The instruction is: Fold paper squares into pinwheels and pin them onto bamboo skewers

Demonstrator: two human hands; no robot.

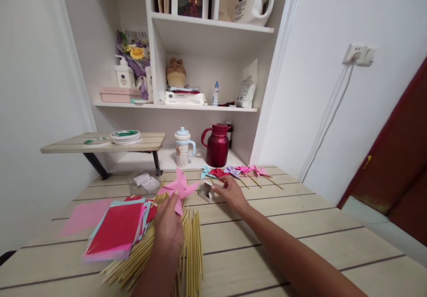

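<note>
My left hand [169, 226] is closed with the thumb pressed on a pink paper pinwheel [180, 186], its blades spread upward. My right hand [231, 192] has its thumb and fingers at the right edge of a small open box [204, 192] with shiny sides, which looks tilted. What lies inside the box I cannot make out. Thin wooden sticks [192, 252] lie in a thick bundle beneath and beside my left hand. To its left is a stack of coloured paper squares [116, 228], red on top.
Several finished pinwheels on sticks [233, 171] lie in a row at the table's back. A clear container [144, 183] holds white packets. Behind stand a cup [182, 150] and a red jug [217, 148]. A small raised shelf [70, 143] carries round discs [125, 137].
</note>
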